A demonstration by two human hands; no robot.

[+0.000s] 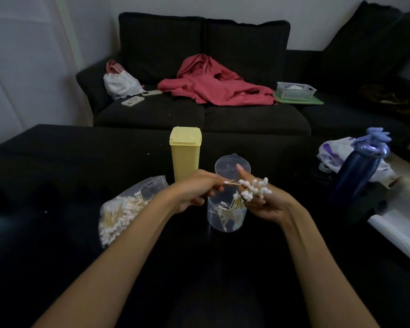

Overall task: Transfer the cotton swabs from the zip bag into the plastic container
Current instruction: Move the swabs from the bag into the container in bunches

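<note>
A clear zip bag [123, 210] full of cotton swabs lies on the black table at the left. A clear round plastic container [226, 217] stands at the centre with several swabs in its bottom. My right hand [266, 205] grips a bunch of cotton swabs [255, 189] above the container, white tips up. My left hand [195, 190] pinches a single swab [232, 183] by its stick, pointing toward the bunch.
A yellow lidded box [185, 155] stands just behind my left hand. A blue water bottle [357, 174] and plastic bags sit at the right, white paper [398, 240] at the right edge. A dark sofa with a red garment [213, 86] lies beyond the table.
</note>
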